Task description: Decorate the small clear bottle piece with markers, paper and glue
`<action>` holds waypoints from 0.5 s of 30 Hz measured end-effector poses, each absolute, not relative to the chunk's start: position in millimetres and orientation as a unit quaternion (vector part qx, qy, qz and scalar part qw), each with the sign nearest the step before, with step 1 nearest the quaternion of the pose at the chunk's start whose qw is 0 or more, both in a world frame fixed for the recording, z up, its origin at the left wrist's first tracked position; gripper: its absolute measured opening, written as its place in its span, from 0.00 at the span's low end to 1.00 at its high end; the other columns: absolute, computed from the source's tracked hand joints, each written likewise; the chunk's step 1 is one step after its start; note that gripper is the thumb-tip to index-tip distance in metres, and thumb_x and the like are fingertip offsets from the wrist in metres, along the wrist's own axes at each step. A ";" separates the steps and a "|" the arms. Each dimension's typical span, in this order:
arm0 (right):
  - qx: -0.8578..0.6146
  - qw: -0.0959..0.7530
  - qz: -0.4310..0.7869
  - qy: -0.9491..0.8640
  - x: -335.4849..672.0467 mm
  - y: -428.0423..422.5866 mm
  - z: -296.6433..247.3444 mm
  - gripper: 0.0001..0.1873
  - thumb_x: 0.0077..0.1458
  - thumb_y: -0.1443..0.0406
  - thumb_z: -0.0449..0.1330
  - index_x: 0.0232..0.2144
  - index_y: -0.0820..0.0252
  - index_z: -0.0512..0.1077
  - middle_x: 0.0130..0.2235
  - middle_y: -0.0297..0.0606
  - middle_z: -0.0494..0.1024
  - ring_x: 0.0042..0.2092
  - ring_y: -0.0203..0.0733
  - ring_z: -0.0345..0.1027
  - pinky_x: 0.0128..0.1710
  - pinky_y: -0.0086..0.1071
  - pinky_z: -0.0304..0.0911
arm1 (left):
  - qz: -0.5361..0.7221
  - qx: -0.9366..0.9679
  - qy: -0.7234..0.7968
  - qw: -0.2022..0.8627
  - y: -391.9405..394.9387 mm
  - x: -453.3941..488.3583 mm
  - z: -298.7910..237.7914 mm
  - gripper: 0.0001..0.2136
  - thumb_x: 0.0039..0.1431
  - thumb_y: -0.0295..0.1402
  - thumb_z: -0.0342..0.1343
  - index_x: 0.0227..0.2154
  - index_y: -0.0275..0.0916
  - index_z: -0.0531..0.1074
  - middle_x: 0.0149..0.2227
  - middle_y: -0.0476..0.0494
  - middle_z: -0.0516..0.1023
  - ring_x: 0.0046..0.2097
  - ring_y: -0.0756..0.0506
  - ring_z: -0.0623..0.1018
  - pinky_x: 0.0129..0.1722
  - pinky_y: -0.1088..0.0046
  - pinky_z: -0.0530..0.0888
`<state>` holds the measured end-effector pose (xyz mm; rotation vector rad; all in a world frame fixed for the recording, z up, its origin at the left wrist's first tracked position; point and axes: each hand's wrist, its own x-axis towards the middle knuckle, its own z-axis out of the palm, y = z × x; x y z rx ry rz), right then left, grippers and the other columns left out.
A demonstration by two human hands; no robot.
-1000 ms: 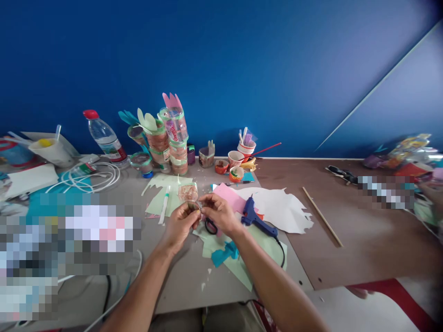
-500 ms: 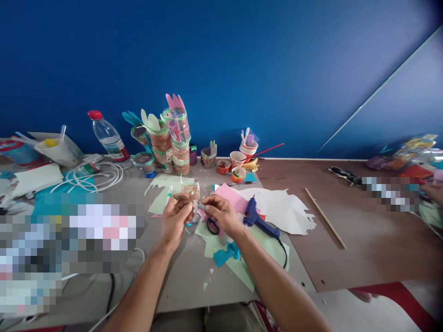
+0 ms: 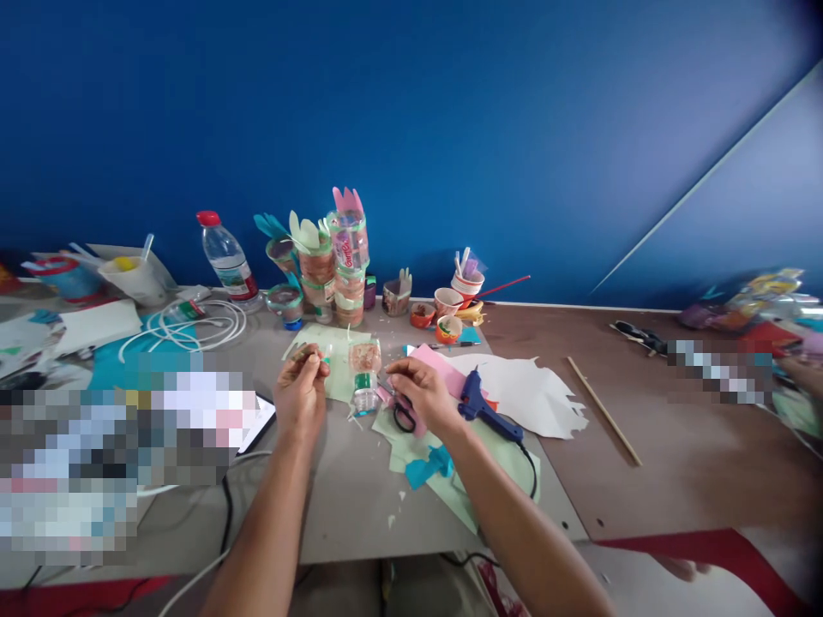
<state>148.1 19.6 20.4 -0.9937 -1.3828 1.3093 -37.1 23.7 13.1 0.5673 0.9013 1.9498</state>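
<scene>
My left hand [image 3: 301, 390] is raised over the table, thumb and fingers pinched together. A small pale green bit shows at its fingertips, too small to name. My right hand [image 3: 419, 392] is also pinched, and what it holds, if anything, cannot be made out. Between the hands lies a clear plastic bottle [image 3: 364, 364] with a brown upper part and a green band. Black-handled scissors [image 3: 404, 418] lie just below my right hand, their blades partly hidden. Pink paper [image 3: 438, 367] and light green paper [image 3: 338, 377] lie around the hands.
A blue glue gun [image 3: 489, 411] with a black cord rests right of my hand, by torn white paper [image 3: 537, 390]. Decorated containers [image 3: 351, 274], paper cups [image 3: 448, 300] and a red-capped bottle [image 3: 226, 266] stand along the wall. A wooden stick [image 3: 603, 411] lies right.
My hands have moved apart, the left one leftward, so the plastic bottle between them shows more fully. The view has shifted slightly left.
</scene>
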 end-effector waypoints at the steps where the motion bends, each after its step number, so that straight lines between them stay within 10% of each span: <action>1: -0.413 0.465 0.514 -0.590 146.0 18.5 22.9 0.09 0.48 0.62 0.59 0.32 0.61 0.73 0.25 0.30 0.70 0.25 0.32 0.59 0.25 0.27 0.55 | 0.790 0.230 0.364 0.436 24.2 -38.2 12.3 0.13 0.39 0.31 0.69 0.30 0.36 0.74 0.28 0.52 0.73 0.26 0.57 0.69 0.29 0.80 0.66; 9: -0.476 0.252 0.350 -0.767 100.9 17.4 51.4 0.11 0.54 0.68 0.57 0.40 0.57 0.75 0.38 0.38 0.80 0.40 0.42 0.73 0.40 0.32 0.64 | 0.777 0.284 0.493 0.270 21.3 -37.3 8.4 0.10 0.50 0.36 0.60 0.35 0.38 0.72 0.31 0.51 0.73 0.26 0.54 0.69 0.30 0.77 0.67; 15: -0.516 0.084 0.308 -0.795 49.7 43.3 48.1 0.20 0.58 0.67 0.53 0.53 0.64 0.68 0.29 0.41 0.81 0.28 0.42 0.75 0.27 0.28 0.66 | 0.748 0.362 0.545 0.112 19.1 -43.0 -0.1 0.09 0.56 0.37 0.56 0.37 0.39 0.74 0.37 0.46 0.74 0.28 0.52 0.72 0.34 0.74 0.69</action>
